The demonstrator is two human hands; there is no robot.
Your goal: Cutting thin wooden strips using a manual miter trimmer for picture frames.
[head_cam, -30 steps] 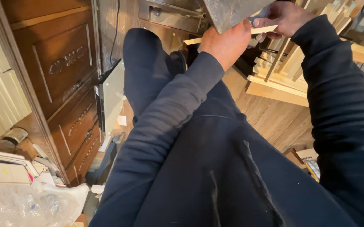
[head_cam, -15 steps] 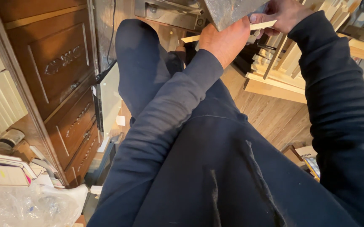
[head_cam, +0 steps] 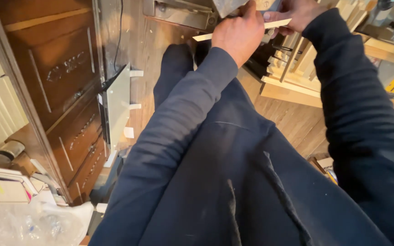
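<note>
Two hands are gripping one thin pale wooden strip (head_cam: 276,23) at the top of the view, the left hand (head_cam: 239,33) closing over its middle while the right hand (head_cam: 297,12) is pinching the end just beside it, above stacked wooden frames (head_cam: 292,79).

Both arms outstretched; left hand (head_cam: 239,34) fisted, right hand (head_cam: 297,12) pinching (grip closed).

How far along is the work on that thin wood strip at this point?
Done: nothing finished can be made out, though pale wooden pieces stand stacked to the right. In hand: the left hand and right hand both grip a thin light wood strip up against a grey metal part. Left: the frame does not show how much remains.
</note>
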